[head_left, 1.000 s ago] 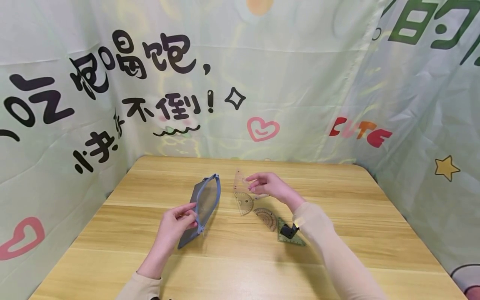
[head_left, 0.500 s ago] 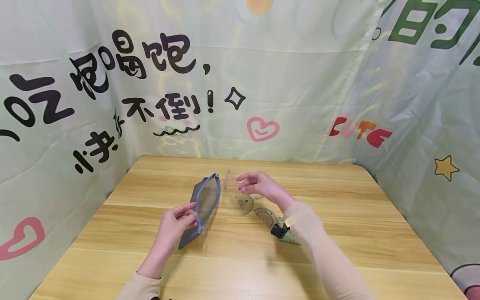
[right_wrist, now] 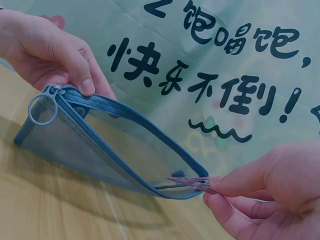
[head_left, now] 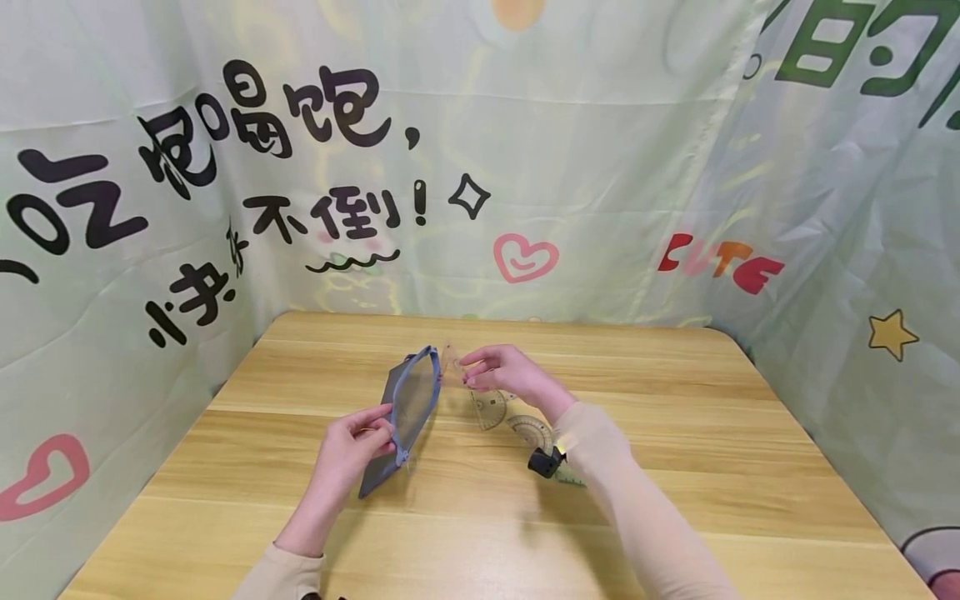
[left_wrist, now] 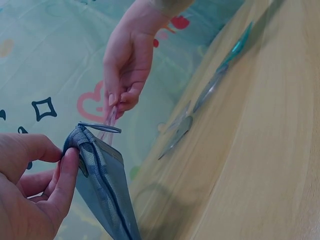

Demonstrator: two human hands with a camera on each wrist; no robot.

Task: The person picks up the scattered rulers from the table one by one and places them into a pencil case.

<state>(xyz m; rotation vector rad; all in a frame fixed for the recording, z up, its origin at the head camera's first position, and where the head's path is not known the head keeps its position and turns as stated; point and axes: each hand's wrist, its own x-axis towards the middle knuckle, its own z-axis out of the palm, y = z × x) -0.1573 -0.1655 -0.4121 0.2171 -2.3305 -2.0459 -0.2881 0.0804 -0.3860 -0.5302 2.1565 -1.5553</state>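
My left hand (head_left: 360,442) pinches the edge of a blue zip pouch (right_wrist: 95,155) near its zipper pull, and the pouch's mouth gapes toward the right. A clear pinkish set square (head_left: 451,362) is pinched between the thumb and fingers of my right hand (head_left: 510,373). In the right wrist view its tip overlaps the far end of the pouch's opening. Below the right hand, a clear protractor (head_left: 489,410) lies on the table, with a second, brownish protractor (head_left: 531,432) nearer me. A green set square (head_left: 570,477) is mostly hidden under the right wrist's black camera (head_left: 546,462).
The wooden table (head_left: 247,433) reaches back to a printed cloth backdrop (head_left: 600,192), which hangs along its far edge and sides. A metal ring (right_wrist: 43,109) dangles from the pouch's zipper pull.
My right hand has moved left with the pinkish set square, bringing it to the pouch's mouth. The left hand and pouch have stayed nearly still.
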